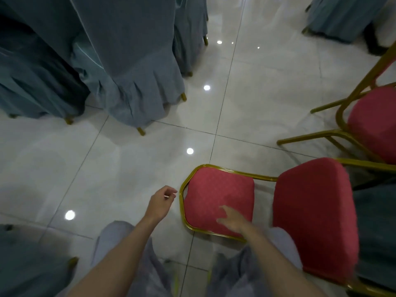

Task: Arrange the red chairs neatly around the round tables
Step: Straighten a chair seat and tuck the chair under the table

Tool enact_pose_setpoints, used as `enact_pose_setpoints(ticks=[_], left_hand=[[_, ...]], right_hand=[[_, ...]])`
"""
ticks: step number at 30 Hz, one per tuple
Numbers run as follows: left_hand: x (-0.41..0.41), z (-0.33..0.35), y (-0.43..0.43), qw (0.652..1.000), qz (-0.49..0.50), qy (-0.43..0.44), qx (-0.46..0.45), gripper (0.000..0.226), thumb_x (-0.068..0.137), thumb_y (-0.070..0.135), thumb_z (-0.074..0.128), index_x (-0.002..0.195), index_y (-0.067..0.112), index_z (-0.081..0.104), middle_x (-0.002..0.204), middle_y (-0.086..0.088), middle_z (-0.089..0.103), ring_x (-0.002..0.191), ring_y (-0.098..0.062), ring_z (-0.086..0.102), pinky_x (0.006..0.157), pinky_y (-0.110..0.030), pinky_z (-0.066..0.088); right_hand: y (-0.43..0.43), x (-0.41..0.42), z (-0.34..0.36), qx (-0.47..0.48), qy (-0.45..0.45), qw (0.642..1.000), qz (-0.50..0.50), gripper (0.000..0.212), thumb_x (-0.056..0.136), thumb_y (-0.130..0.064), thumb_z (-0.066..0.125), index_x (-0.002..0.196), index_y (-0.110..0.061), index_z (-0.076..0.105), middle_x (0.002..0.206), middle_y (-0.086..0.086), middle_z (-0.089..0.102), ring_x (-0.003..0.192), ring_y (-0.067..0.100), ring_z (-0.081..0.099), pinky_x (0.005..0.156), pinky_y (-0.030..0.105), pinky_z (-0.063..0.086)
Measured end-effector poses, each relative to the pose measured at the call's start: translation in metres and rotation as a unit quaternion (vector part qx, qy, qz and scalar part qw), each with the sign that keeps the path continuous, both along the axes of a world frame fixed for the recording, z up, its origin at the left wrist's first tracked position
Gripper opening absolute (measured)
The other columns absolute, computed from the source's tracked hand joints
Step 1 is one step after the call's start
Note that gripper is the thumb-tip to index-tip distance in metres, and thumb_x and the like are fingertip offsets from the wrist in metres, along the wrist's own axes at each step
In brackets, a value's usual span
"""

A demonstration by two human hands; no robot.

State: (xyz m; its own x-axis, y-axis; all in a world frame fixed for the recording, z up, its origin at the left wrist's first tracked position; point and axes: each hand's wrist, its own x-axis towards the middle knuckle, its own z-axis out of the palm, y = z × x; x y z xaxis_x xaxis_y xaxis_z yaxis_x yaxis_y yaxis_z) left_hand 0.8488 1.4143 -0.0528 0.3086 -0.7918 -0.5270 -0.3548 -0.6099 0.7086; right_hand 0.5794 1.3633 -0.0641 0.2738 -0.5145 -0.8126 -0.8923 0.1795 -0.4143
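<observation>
Fingers of the right hand (232,219) are spread and straight, gripping nothing. They hover over or lightly touch the red backrest (216,196); blur hides which. The left hand (161,203) has loosely curled fingers and appears empty, sitting just off the left bend of the gold frame (182,202) without touching it. The chair (315,221) lies directly under and ahead of both hands. Its long axis runs across the view, backrest to the left and seat to the right, and it looks tipped rather than standing square, though the wide lens makes that uncertain. The right hand is nearer and already over the pad. The left would need only a short reach rightward to catch the frame, so a two-handed grip on the backrest looks like the coming move. A second chair (372,125) stands well apart at the right, over the pale tiled floor (128,168). Covered chairs (132,78) in blue-grey cloth cluster at the upper left. No round table is plainly in view. No brand, label or writing can be read anywhere.
</observation>
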Motion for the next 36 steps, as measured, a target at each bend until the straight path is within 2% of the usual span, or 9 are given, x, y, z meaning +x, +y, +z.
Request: enact_pose_setpoints(ticks=[5,7,10,14,19,24,26,28,36], left_hand=[[0.007,-0.134,-0.025,0.998,0.001,-0.022,0.06,0.018,0.099,0.015,0.058,0.116,0.017,0.064,0.112,-0.005,0.066,0.098,-0.021,0.062,0.077,-0.026,0.045],[0.007,-0.186,-0.035,0.996,0.014,-0.017,0.088,0.024,0.097,0.018,0.062,0.121,0.017,0.061,0.112,-0.005,0.065,0.095,-0.02,0.061,0.077,-0.029,0.046],[0.005,-0.255,-0.045,0.991,0.053,0.003,0.12,0.034,0.096,0.018,0.064,0.129,0.013,0.056,0.116,-0.009,0.064,0.1,-0.026,0.062,0.086,-0.037,0.053],[0.0,-0.32,-0.053,0.986,0.063,0.007,0.151,0.046,0.097,0.018,0.06,0.14,0.01,0.047,0.129,-0.015,0.06,0.104,-0.029,0.061,0.089,-0.039,0.052],[-0.002,-0.353,-0.06,0.987,-0.01,-0.021,0.16,0.049,0.096,0.017,0.057,0.142,0.007,0.044,0.128,-0.016,0.062,0.114,-0.032,0.062,0.09,-0.038,0.051],[-0.001,-0.363,-0.061,0.983,-0.04,-0.059,0.167,0.052,0.097,0.017,0.058,0.145,0.003,0.043,0.14,-0.019,0.055,0.124,-0.035,0.057,0.089,-0.033,0.044],[-0.003,-0.365,-0.063,0.98,-0.047,-0.054,0.186,0.033,0.097,0.016,0.055,0.128,0.007,0.055,0.132,-0.017,0.06,0.108,-0.03,0.061,0.081,-0.031,0.043],[-0.001,-0.37,-0.066,0.979,-0.047,-0.053,0.193,0.015,0.096,0.017,0.054,0.109,0.011,0.056,0.12,-0.017,0.065,0.09,-0.023,0.061,0.075,-0.033,0.046],[-0.006,-0.391,-0.073,0.97,-0.066,-0.143,0.183,0.043,0.1,0.038,0.056,0.131,0.011,0.045,0.119,-0.014,0.063,0.1,-0.029,0.064,0.074,-0.036,0.048]], right_hand=[[-0.012,0.002,-0.13,-0.009,0.052,0.999,-0.004,0.076,0.098,-0.028,0.065,0.161,-0.018,0.025,0.165,0.011,0.027,0.15,0.029,0.033,0.122,0.038,0.031],[-0.013,0.008,-0.181,-0.035,0.087,0.996,-0.005,0.079,0.099,-0.03,0.06,0.164,-0.025,0.014,0.17,0.01,0.011,0.156,0.031,0.017,0.124,0.049,0.025],[-0.003,0.021,-0.249,-0.025,0.146,0.989,0.0,0.081,0.103,-0.031,0.053,0.163,-0.037,-0.002,0.171,0.004,-0.017,0.158,0.034,-0.006,0.121,0.068,0.014],[0.018,0.038,-0.31,0.002,0.177,0.984,0.004,0.092,0.102,-0.035,0.054,0.159,-0.036,-0.018,0.159,0.009,-0.044,0.151,0.041,-0.029,0.115,0.078,0.009],[0.034,0.05,-0.324,-0.029,0.198,0.98,0.016,0.099,0.101,-0.036,0.056,0.157,-0.032,-0.026,0.153,0.016,-0.05,0.146,0.048,-0.035,0.115,0.079,0.006],[0.022,0.042,-0.31,0.036,0.17,0.984,0.049,0.101,0.103,-0.039,0.056,0.155,-0.035,-0.03,0.148,0.016,-0.056,0.142,0.048,-0.04,0.117,0.077,0.002],[0.017,0.039,-0.307,0.056,0.161,0.984,0.059,0.101,0.102,-0.039,0.057,0.155,-0.036,-0.029,0.147,0.014,-0.057,0.142,0.047,-0.042,0.117,0.076,0.002],[0.015,0.036,-0.305,0.069,0.156,0.983,0.067,0.101,0.101,-0.038,0.058,0.156,-0.037,-0.027,0.146,0.013,-0.058,0.142,0.046,-0.042,0.118,0.075,0.002],[0.015,0.033,-0.312,0.078,0.151,0.982,0.087,0.109,0.096,-0.046,0.063,0.155,-0.038,-0.029,0.143,0.012,-0.061,0.138,0.046,-0.047,0.117,0.075,-0.002]])
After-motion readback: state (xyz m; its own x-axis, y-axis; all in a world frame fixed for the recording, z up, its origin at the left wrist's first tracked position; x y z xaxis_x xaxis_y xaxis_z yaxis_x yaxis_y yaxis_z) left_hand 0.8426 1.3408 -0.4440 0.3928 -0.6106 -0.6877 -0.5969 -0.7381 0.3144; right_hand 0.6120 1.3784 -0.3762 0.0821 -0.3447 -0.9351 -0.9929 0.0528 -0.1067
